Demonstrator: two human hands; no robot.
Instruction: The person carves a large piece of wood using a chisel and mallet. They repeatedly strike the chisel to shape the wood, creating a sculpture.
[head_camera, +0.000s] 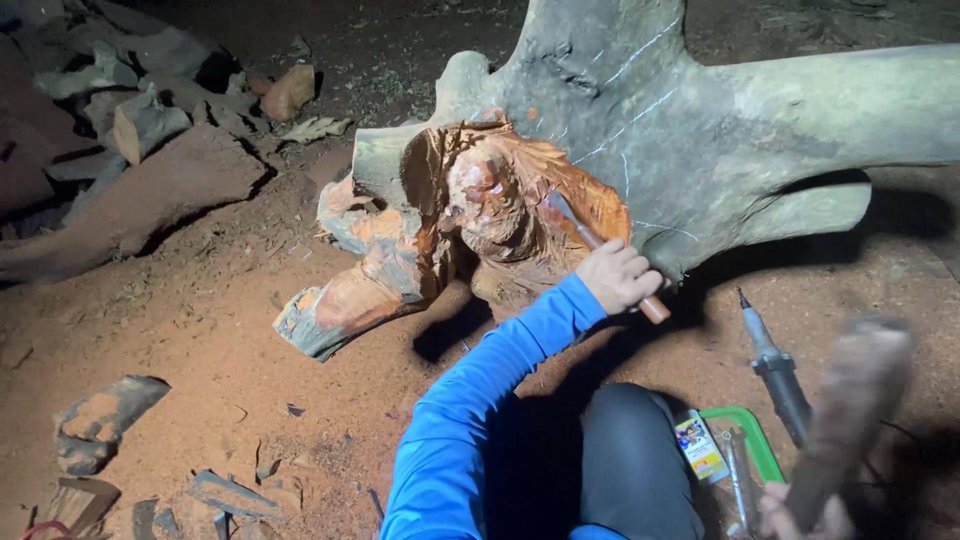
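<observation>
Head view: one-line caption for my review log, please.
Left hand sets a chisel against the orange carved stump; right hand grips a blurred mallet.

Left hand (618, 276) grips chisel (600, 248) against carved stump (520, 200); right hand (800, 515) holds blurred mallet (850, 400).

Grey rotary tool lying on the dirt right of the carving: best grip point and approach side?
Judging by its pose, grip the rotary tool around its thick dark body, coming from above. It lies flat on the soil, slim tip pointing up-left; the body is the widest part. The green-framed saw lies close by at lower left, so come straight down.
</observation>
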